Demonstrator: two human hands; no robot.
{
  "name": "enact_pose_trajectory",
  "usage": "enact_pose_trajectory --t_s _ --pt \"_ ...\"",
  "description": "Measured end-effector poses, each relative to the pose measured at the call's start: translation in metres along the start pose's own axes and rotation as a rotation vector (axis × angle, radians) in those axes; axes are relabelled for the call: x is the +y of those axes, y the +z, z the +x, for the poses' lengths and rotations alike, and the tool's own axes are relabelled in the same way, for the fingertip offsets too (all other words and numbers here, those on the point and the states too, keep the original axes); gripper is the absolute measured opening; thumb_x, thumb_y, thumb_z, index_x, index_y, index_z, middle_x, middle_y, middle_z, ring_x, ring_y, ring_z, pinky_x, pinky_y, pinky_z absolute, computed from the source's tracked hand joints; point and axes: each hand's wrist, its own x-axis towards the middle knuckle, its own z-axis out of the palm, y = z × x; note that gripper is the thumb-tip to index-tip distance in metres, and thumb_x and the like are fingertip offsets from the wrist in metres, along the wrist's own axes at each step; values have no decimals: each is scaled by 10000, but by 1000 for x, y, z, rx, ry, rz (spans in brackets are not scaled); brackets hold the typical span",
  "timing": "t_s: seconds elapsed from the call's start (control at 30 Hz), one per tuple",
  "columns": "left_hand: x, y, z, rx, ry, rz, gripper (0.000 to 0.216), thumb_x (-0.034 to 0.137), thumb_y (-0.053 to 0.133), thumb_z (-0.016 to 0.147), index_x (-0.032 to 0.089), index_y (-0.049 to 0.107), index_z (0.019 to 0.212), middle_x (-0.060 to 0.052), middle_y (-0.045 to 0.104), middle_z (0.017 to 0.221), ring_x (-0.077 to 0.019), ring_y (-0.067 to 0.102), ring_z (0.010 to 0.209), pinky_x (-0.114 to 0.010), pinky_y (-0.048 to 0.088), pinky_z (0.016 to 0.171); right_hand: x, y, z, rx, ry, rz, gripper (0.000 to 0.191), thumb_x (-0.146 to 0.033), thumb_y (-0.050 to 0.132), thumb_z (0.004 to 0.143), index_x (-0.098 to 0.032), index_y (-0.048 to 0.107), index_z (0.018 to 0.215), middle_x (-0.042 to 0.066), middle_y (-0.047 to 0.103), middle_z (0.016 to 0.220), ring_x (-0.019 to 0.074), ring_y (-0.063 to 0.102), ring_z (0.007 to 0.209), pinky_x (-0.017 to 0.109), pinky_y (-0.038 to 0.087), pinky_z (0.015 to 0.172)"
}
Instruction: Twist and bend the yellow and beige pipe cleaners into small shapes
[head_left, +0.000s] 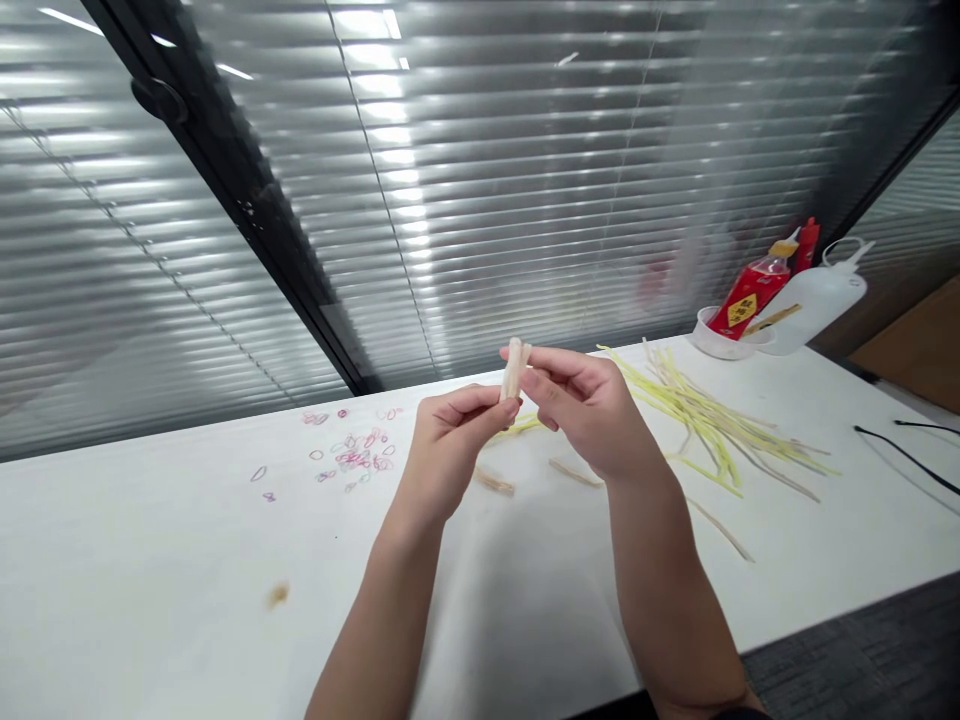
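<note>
A white table (150,560) runs along a glass wall with silver blinds (525,150) lowered, and a dark slanting post (247,220) splits the glass. A pile of yellow and pale strips (705,410) lies on the table.

Just left of the pile, above the tabletop, the left hand (454,425) pinches the lower end of a short pale bundle (511,370) between thumb and fingers. The right hand (596,405) grips its upper part, thumb and forefinger closed on it. Whether the bundle is one folded strip or several, I cannot tell.

Short brown pieces (495,482) lie left of the pile, under the hands. Well to the left of the pile are scattered small coloured bands (360,455), and nearer the front a blurred brown spot (277,596).

Behind the pile to the right, a red bottle (750,290) leans in a clear bowl (699,340) beside a whitish squeeze bottle (832,300). Right of the pile are a black cable (911,461) and a brown box (915,345); grey carpet (862,640) shows in front of it.
</note>
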Motion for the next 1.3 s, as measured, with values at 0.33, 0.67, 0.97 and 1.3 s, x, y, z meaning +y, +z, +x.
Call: enact_pose_trajectory --t_s 0.33,0.67,0.97,1.3 --pt "2 5 -8 -1 183 453 178 285 540 860 204 698 879 -32 637 807 -155 546 760 -255 411 670 -1 -6 -1 93 -6 -41 189 -363 613 823 -190 690 833 -28 542 579 60 410 452 209 347 424" --pt "9 7 -13 -175 109 466 252 308 468 893 187 686 857 -25 636 743 -154 556 719 -250 419 652 -4 -16 0 25 89 176 169 -335 694 755 -169 663 764 -33 551 543 62 451 427 200 373 413" --pt "15 7 -15 -253 -13 183 234 307 540 856 157 691 759 -60 644 727 -176 589 745 -283 458 705 -1 -13 0 109 77 272 184 -320 717 729 -180 612 670 -70 452 454 43 320 376 209 299 393" --pt "13 1 -13 -358 -198 -34 305 354 449 892 140 660 836 -76 635 733 -190 600 745 -327 469 738 -1 -19 1 159 60 321 158 -325 700 735 -189 639 681 -86 311 443 44 234 395 211 224 397"
